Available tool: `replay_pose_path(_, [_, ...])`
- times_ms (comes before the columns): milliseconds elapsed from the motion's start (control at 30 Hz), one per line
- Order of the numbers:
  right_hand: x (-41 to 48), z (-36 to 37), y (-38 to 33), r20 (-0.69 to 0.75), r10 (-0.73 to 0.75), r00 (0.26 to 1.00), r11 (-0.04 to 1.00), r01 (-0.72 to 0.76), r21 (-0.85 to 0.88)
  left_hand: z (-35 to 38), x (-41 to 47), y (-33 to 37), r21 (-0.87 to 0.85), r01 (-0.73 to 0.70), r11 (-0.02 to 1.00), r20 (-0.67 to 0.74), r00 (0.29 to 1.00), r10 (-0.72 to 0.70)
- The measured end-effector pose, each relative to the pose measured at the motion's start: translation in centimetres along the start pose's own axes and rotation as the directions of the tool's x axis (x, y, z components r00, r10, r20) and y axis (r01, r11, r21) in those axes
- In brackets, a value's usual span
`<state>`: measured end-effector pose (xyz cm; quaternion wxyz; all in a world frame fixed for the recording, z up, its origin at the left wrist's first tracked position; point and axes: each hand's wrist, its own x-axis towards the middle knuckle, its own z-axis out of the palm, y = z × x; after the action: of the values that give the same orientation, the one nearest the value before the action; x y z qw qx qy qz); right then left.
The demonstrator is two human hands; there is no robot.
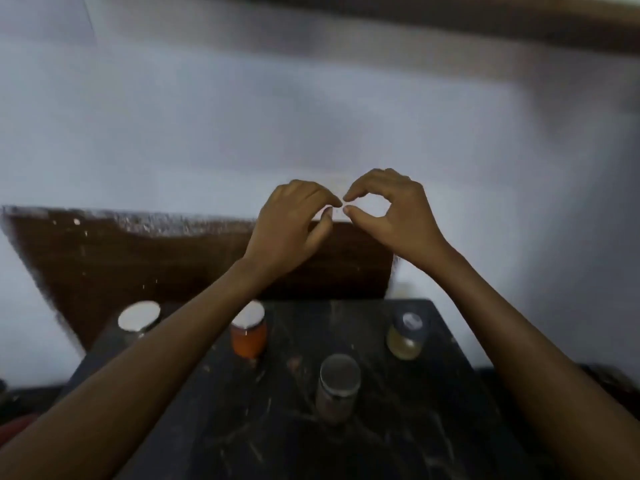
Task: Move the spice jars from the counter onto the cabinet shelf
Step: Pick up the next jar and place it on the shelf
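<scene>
Four spice jars stand on the dark stone counter (pixel 426 431). A white-lidded jar (pixel 139 317) is at the back left, partly behind my left forearm. An orange-filled jar (pixel 248 336) stands beside it. A pale yellow jar with a dark lid (pixel 407 336) is at the back right. A grey-lidded jar with brown contents (pixel 337 388) is nearest, in the middle. My left hand (pixel 291 223) and my right hand (pixel 391 216) are raised above the jars. Their curved fingertips nearly meet, and both hands hold nothing.
A brown wooden panel (pixel 138 261) leans against the pale wall behind the counter. A dark blurred band (pixel 519 26), possibly a shelf edge, crosses the top right. The whole view is motion-blurred.
</scene>
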<state>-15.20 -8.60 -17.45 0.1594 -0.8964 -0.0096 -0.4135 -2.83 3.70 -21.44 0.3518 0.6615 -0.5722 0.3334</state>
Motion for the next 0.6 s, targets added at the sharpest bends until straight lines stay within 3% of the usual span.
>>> replay_pose_path(100, [-6.3,2.2,1.3,0.153,0.138,0.978,0.987,-0.149,0.061,2.5,-6.3,0.8,-0.099,0.095,0.991,0.182,0.98,-0.076])
replay_pose_path(200, [-13.0,5.0,3.0,0.271,0.27,0.924,0.953,-0.298,0.064,5.2,-13.0,1.2,-0.133,0.226,0.965,0.366,0.916,-0.164])
replay_pose_path(367, [-22.7,10.6,6.1,0.496,0.466,0.732,0.845,-0.535,-0.004,8.7,-22.0,1.9,-0.049,0.445,0.894,0.648,0.696,-0.31])
replay_pose_path(500, [-26.5,12.9,7.4,0.553,0.566,0.611,0.738,-0.675,-0.01,10.2,-24.8,3.2,-0.049,0.662,0.748,0.78,0.493,-0.386])
replay_pose_path(600, [-27.4,14.0,7.6,0.587,0.571,0.573,0.697,-0.717,0.022,11.0,-25.5,4.1,-0.045,0.699,0.714,0.81,0.444,-0.384])
